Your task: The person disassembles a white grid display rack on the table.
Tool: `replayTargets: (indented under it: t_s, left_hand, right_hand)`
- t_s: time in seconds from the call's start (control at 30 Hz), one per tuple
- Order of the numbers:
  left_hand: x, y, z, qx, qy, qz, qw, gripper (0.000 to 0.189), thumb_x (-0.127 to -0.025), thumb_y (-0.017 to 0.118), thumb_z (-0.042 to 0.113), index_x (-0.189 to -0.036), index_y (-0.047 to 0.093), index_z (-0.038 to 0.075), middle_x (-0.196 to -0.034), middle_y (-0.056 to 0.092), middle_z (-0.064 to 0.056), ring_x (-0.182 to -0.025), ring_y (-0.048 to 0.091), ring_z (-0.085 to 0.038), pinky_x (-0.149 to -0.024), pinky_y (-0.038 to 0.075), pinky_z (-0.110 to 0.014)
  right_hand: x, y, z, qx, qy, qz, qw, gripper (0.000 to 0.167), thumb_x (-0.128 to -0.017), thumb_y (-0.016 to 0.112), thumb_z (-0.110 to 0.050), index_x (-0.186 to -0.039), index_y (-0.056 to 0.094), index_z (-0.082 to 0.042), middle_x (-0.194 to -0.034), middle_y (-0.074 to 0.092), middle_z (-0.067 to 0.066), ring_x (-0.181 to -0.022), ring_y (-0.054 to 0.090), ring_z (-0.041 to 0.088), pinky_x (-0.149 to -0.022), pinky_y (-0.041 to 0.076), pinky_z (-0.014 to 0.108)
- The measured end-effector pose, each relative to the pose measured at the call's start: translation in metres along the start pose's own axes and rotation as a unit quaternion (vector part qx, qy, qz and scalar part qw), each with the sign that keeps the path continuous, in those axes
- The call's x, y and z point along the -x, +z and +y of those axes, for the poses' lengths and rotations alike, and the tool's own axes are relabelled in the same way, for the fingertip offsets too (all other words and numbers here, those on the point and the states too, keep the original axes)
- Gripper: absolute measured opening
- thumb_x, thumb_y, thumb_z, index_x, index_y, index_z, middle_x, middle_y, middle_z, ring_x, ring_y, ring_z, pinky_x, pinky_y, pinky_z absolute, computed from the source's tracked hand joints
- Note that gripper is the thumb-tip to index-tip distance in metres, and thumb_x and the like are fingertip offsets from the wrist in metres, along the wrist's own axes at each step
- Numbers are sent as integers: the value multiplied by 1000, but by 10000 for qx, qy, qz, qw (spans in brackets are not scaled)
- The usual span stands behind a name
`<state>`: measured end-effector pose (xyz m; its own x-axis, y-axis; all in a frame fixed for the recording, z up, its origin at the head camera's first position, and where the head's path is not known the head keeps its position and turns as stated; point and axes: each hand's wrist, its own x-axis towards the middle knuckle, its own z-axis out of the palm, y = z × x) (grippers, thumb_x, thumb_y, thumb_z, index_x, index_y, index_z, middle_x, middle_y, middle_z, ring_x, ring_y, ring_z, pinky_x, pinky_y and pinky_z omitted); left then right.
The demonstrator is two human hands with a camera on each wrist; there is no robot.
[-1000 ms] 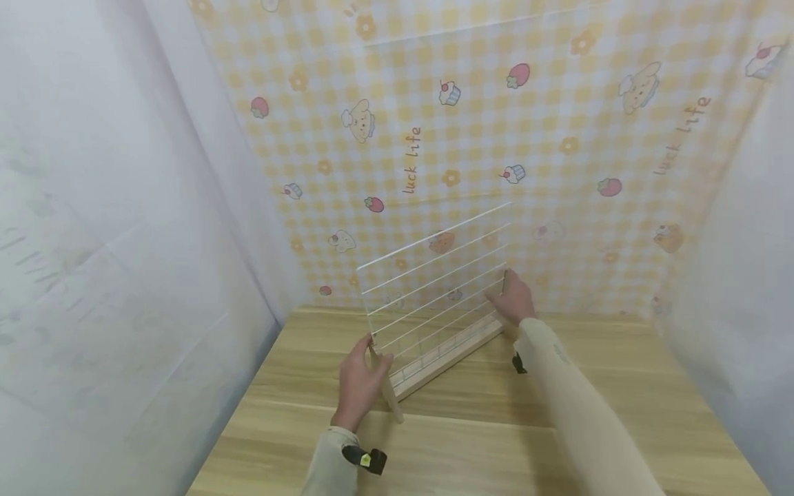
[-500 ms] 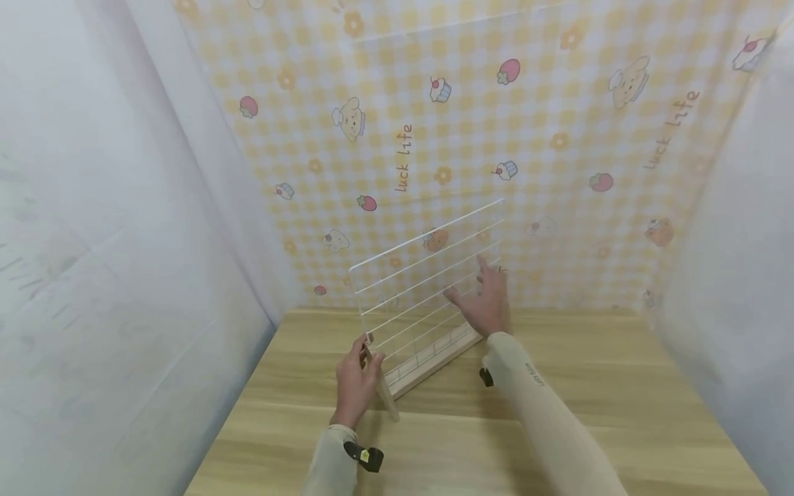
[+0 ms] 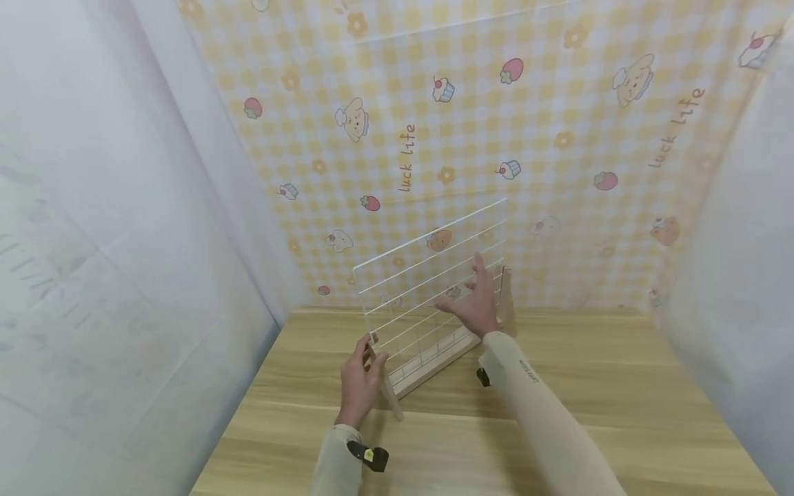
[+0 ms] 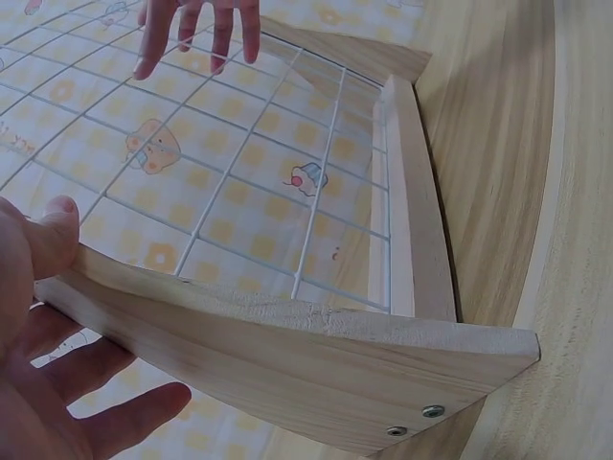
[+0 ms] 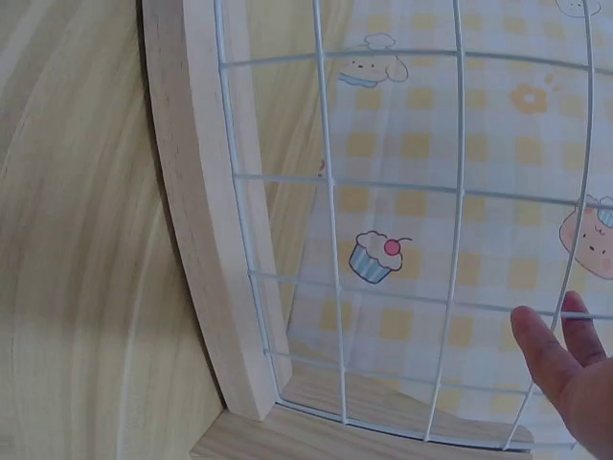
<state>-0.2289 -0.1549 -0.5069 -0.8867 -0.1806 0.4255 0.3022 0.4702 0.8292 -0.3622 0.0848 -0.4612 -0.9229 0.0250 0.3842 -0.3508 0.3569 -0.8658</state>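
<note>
A white wire grid [image 3: 430, 233] stands tilted in a pale wooden frame, with a crossbar [image 3: 436, 365] along its base. My left hand [image 3: 358, 387] holds the near wooden side piece [image 4: 287, 374]; in the left wrist view its thumb [image 4: 57, 230] lies at the upper edge and its fingers are on the outer face. Spread fingers show on my right hand [image 3: 473, 303], which is at the grid's right half with nothing gripped. Whether its fingertips touch the wires I cannot tell. Beside it is the far side piece [image 3: 507, 306].
The frame stands on a wood-grain tabletop [image 3: 558, 386]. Behind it hangs a yellow checked cloth [image 3: 558, 207] with cartoon prints. White sheets [image 3: 124, 241] close off the left and right sides. Two bolt heads [image 4: 433, 411] show on the near side piece.
My right hand has left the far side piece and moved left in front of the grid, its fingers spreading. My left hand keeps its hold. The frame stays in about the same place.
</note>
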Motion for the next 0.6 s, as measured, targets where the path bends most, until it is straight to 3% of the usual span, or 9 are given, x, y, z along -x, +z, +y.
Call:
replayTargets:
  t_s: [0.3, 0.47, 0.6]
  left_hand:
    - [-1, -1, 1, -105, -57, -30, 9999, 38, -95, 69, 14, -132, 59, 12, -132, 63, -26, -122, 60, -51, -90, 57, -60]
    - [-1, -1, 2, -115, -173, -85, 9997, 37, -95, 69, 17, -130, 59, 14, -135, 62, -26, -122, 60, -51, -91, 56, -62]
    - [-1, -2, 3, -114, -253, -87, 9996, 38, -95, 69, 16, -131, 59, 14, -135, 61, -26, -123, 60, -50, -92, 56, -61]
  right_hand:
    - [3, 11, -4, 212, 116, 96, 9997, 141, -63, 96, -36, -161, -6, -35, -160, 22, 16, -126, 46, 37, -92, 55, 52]
    - [-2, 16, -6, 394, 26, 415, 9984, 140, -62, 97, -36, -162, 0, -31, -154, 32, 19, -126, 47, 36, -98, 53, 53]
    - [-5, 19, -7, 374, 7, 497, 9981, 141, -60, 98, -35, -162, 1, -29, -146, 39, 22, -125, 47, 41, -94, 53, 52]
